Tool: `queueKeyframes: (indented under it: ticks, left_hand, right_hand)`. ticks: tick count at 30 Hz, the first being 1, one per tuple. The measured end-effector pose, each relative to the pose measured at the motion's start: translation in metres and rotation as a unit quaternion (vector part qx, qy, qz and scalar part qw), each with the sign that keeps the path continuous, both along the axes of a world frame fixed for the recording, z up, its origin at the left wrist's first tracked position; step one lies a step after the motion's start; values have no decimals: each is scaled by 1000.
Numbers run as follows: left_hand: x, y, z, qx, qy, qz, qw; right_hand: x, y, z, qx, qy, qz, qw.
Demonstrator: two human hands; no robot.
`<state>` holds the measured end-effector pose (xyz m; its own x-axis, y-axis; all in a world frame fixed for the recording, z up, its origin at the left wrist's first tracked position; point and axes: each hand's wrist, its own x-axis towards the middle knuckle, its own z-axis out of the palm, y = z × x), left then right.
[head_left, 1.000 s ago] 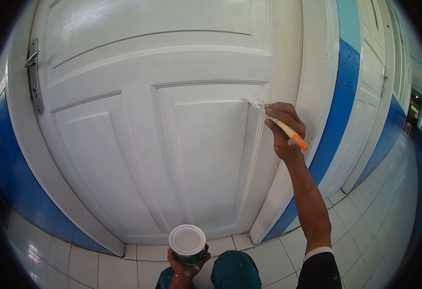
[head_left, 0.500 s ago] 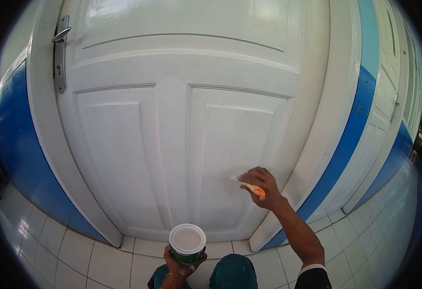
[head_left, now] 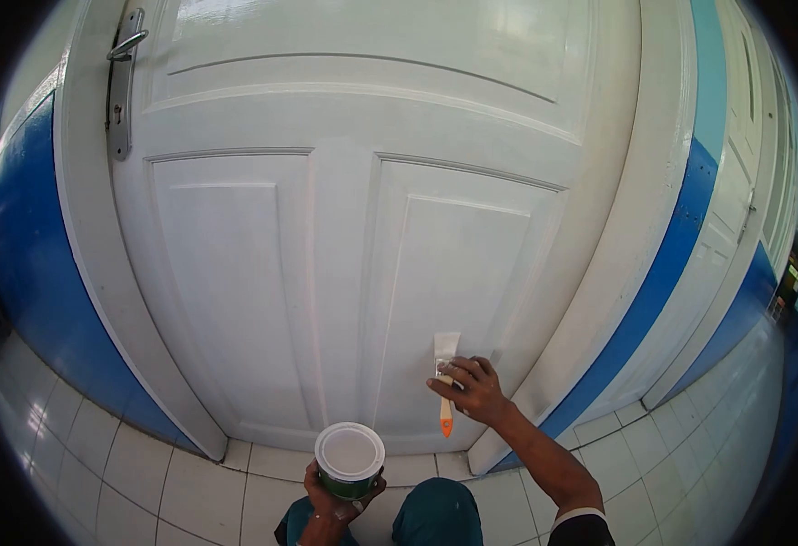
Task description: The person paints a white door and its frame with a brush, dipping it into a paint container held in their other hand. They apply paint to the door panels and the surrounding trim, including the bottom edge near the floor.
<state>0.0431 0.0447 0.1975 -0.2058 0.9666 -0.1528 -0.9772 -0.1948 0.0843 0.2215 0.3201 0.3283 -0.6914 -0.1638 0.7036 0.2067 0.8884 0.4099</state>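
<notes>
Flat paintbrush (head_left: pixel 446 402) with pale wooden handle, orange at end, held in right hand (head_left: pixel 473 387) — grip pinched around handle, bristles pointed up at lower right panel of white wooden door (head_left: pixel 344 118). Round green can (head_left: pixel 346 488) with white rim clasped in left hand (head_left: pixel 328 506), grip curved round sides, near door's bottom edge. Silver metal door handle (head_left: pixel 127 45) mounted at upper left. Door flanked by glossy blue wall sections (head_left: pixel 21 227) — pale square tiles (head_left: pixel 200 491) laid across floor.
</notes>
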Motion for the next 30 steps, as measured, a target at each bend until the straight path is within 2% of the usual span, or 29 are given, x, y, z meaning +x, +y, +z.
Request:
queueKeyframes:
  ticks: [3,5,8,10,14,16,18,21,24,26,28,30]
  left_hand:
    - [-3,-1,2,30,-6,-2,1000]
    - [-1,-3,14,-14,-3,10,1000]
    - [1,-4,21,-31,-17,11,999]
    - [1,-4,19,-18,-22,6,1000]
    - [0,-6,6,11,-9,9,1000]
    - [0,-7,3,11,-5,11,1000]
    - [0,-6,6,2,-5,12,1000]
    - [1,-6,7,10,-15,5,1000]
    - [0,-6,3,23,-15,2,1000]
    - [-2,-7,-3,23,7,3,1000]
    - [-3,-9,-1,6,13,14,1000]
    - [-2,-9,11,-26,4,27,999]
  right_hand:
    - [5,-14,-26,-78,-40,43,995]
    - [6,-18,-24,-144,-55,83,985]
    - [-8,-14,37,-226,-15,97,969]
    - [-22,-4,87,-238,83,141,957]
    - [-32,9,165,-253,206,114,938]
    - [-33,5,190,-217,266,170,924]
    - [-32,-10,203,-121,301,156,933]
    - [-33,-19,183,7,277,120,953]
    - [-31,-17,115,47,104,50,992]
    - [-28,-15,51,16,24,50,998]
    - [-24,-20,8,-13,-49,77,996]
    - [-24,-29,13,-81,-72,105,989]
